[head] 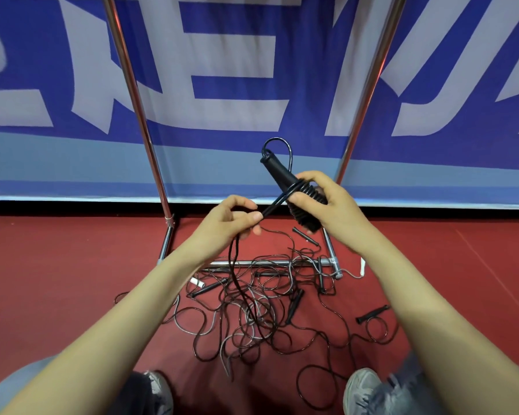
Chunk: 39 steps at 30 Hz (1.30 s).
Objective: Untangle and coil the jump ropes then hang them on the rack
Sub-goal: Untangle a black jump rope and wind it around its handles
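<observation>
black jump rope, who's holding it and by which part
Right hand grips its black handles round the cord-wrapped middle; left hand pinches the trailing black cord.

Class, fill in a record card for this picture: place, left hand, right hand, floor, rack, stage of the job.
Place: red floor before a blue-and-white banner
Left: left hand pinches the black cord, drawn taut
Right: right hand grips black handles with cord wound round them
Floor: tangled ropes in a heap, loose handles among them
Rack: metal rack, top out of view; tangle crosses its bottom bar
Stage: one rope partly coiled, rest still tangled
</observation>
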{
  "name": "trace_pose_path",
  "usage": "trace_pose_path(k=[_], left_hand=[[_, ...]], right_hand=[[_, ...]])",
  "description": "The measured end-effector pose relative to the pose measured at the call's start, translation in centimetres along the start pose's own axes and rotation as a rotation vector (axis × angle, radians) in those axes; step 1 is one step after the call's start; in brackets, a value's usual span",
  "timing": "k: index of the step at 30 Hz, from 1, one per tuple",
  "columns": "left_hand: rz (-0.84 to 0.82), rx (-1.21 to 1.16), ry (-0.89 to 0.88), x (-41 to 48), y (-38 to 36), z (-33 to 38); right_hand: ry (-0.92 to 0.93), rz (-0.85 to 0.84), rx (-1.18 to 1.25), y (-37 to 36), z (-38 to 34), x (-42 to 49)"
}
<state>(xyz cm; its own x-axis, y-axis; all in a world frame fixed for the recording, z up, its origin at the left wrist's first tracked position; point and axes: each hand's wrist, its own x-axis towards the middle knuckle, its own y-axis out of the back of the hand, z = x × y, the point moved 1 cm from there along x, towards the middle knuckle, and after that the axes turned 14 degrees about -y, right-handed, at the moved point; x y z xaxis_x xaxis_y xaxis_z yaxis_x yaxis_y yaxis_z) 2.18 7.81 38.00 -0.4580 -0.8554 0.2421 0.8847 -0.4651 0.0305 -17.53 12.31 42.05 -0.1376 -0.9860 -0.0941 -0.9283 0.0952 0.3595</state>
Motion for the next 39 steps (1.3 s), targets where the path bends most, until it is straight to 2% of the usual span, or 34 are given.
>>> trace_pose_path(k=[3, 10, 13, 17, 21, 23, 26, 29, 32, 34, 39], left_hand=[[0.01, 0.128, -0.087, 0.0, 0.5, -0.4], [-0.018, 0.135, -0.087, -0.3, 0.3, -1.0], [-0.099, 0.095, -0.083, -0.3, 0.8, -1.0], [-0.262, 0.12, -0.085, -0.4, 2.0, -0.4], [-0.457, 0.066, 0.027, -0.7, 2.2, -0.5], [-0.488, 0.102, 0.089, -0.6, 2.1, -0.5], [-0.455, 0.017, 0.19, -0.5, 1.8, -0.1], [-0.404, 0.083, 0.129, -0.5, 1.2, 0.2], [-0.437, 0.44, -0.014, -1.0, 0.1, 0.5], [-0.399, 0.623, -0.125, -1.7, -0.8, 0.3], [-0.049, 0.518, -0.251, -2.9, -2.3, 0.0]], right_hand=[[-0.037, -0.178, 0.079, 0.1, -0.1, -0.2], [0.06, -0.301, 0.17, -0.6, -0.8, -1.5], [0.05, -0.392, 0.209, -0.9, -0.2, -1.5], [0.043, -0.543, 0.019, -1.9, 0.2, -1.8], [-0.022, -0.636, -0.202, -2.5, 0.1, -2.0], [-0.079, -0.682, -0.29, -2.4, 0.2, -2.2], [-0.235, -0.726, -0.374, -2.4, 0.3, -2.3], [-0.254, -0.662, -0.603, -2.4, 0.8, -1.7], [-0.257, -0.602, -0.765, -2.5, 1.2, -1.2], [-0.211, -0.541, -0.849, -3.0, 1.6, -1.1], [-0.089, -0.203, -0.918, -3.0, 2.9, -0.1]])
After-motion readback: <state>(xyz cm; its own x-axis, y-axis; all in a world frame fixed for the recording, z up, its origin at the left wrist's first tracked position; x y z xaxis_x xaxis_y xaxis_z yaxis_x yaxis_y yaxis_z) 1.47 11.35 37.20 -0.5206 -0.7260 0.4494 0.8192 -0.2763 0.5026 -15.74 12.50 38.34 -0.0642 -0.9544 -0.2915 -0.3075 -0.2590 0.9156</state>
